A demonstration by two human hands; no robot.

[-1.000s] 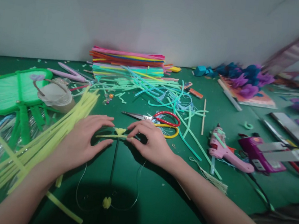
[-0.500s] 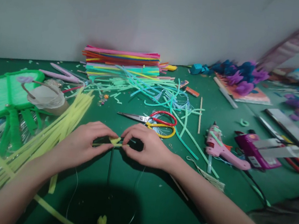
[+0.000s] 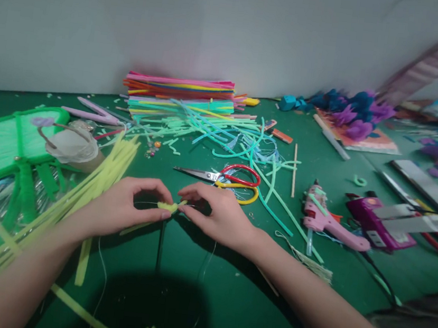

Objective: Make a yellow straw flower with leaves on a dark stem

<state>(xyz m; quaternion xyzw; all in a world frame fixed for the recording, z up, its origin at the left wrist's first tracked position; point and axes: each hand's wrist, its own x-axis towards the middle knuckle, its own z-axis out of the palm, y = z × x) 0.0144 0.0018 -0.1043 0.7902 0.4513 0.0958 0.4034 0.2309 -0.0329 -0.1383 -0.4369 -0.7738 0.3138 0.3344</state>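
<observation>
Pinching from both sides, a short fuzzy yellow pipe cleaner piece [image 3: 169, 207] is held at the near middle of the green table [image 3: 200, 252]. The left hand [image 3: 124, 206] is closed on its left end between thumb and forefinger, and the right hand [image 3: 216, 214] is closed on its right end in the same way. Below the piece a thin dark stem [image 3: 160, 244] runs straight toward the near edge, with a thin clear wire loop [image 3: 101, 272] curving beside it. A bundle of long pale yellow pipe cleaners [image 3: 92, 185] is spread on the left, just beside the left wrist. Red and yellow handled scissors [image 3: 229, 178] lie just beyond the right hand. Farther right, a pink glue gun [image 3: 322, 219] rests on the table. At the far side, a flat stack of multicoloured pipe cleaners [image 3: 180, 92] is set against the wall, with loose mint green pieces [image 3: 223, 130] scattered before it. A bright green butterfly-shaped fan [image 3: 8, 141] lies at the far left.
</observation>
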